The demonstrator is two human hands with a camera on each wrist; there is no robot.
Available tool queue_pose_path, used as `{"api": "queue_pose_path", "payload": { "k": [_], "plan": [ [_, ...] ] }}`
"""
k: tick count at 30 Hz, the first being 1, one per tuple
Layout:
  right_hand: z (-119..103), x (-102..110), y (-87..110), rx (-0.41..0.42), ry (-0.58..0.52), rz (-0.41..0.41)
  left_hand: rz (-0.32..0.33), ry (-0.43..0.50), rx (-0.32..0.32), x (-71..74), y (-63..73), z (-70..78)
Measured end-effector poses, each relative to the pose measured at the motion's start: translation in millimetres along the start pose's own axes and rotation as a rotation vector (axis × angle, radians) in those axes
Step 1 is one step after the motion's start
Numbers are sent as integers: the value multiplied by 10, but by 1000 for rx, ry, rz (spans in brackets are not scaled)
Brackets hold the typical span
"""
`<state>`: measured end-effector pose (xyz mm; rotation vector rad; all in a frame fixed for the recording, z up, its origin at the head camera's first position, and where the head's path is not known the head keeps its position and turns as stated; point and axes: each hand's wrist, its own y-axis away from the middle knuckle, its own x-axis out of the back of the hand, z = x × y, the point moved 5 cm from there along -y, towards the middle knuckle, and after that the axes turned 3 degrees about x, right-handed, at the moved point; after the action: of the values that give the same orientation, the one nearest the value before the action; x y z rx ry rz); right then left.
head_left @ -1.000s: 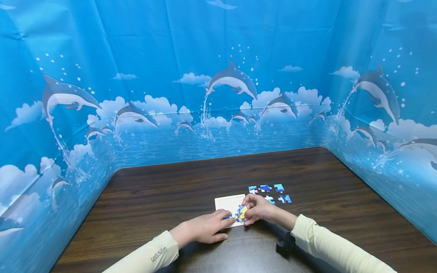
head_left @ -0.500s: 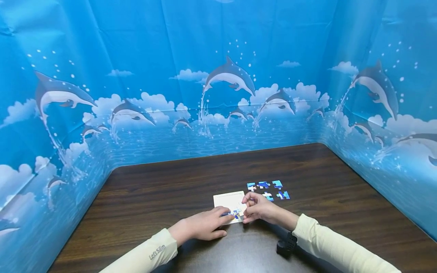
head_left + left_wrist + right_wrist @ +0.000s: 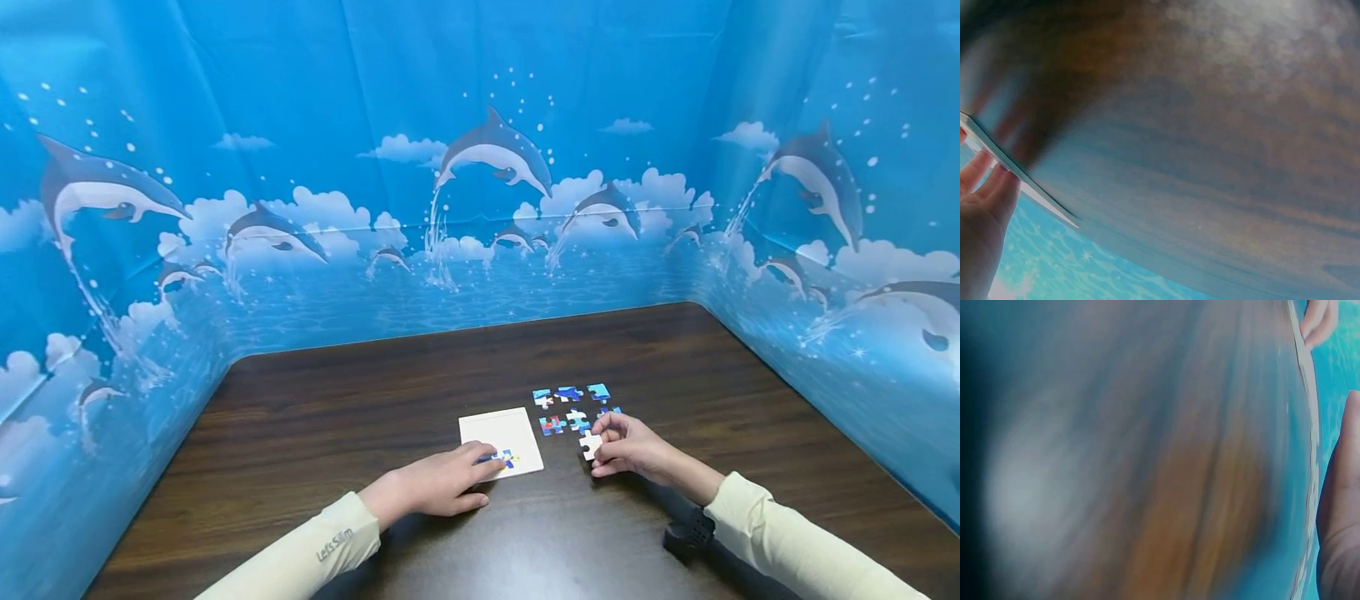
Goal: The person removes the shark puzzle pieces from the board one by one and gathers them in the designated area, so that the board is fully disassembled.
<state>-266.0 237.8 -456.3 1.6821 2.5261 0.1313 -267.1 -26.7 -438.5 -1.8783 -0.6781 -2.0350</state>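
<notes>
My left hand (image 3: 444,482) rests on the near left part of a cream puzzle board (image 3: 501,427), fingers extended over it. By its fingertips lie joined blue and yellow jigsaw pieces (image 3: 508,458), partly covered. In the left wrist view, fingers (image 3: 1000,187) lie against the board's edge (image 3: 1035,190). To the right of the board, my right hand (image 3: 636,450) pinches a jigsaw piece (image 3: 590,445) between thumb and fingers, its plain pale face showing. The right wrist view is blurred; part of the right hand (image 3: 1342,506) shows there, the piece does not.
Several loose blue jigsaw pieces (image 3: 568,393) lie in rows beyond the right hand, one partly hidden by its fingers. A red and blue piece (image 3: 552,425) sits close to the board's right edge. A black wrist device (image 3: 688,535) hangs under the right wrist. Dolphin-print curtains (image 3: 480,225) surround the dark table (image 3: 360,383).
My right hand has moved right, off the board, with the pinched piece, which earlier showed yellow and now shows its pale face. The red piece has come into view. The left hand stays on the board.
</notes>
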Motion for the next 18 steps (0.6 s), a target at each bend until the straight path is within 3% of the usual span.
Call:
{"api": "queue_pose_path", "payload": {
  "k": [11, 18],
  "plan": [
    [-5, 405, 221, -18, 110, 99, 0, -1, 7, 39, 16, -2],
    [25, 467, 215, -52, 201, 178, -9, 11, 7, 20, 27, 13]
  ]
}}
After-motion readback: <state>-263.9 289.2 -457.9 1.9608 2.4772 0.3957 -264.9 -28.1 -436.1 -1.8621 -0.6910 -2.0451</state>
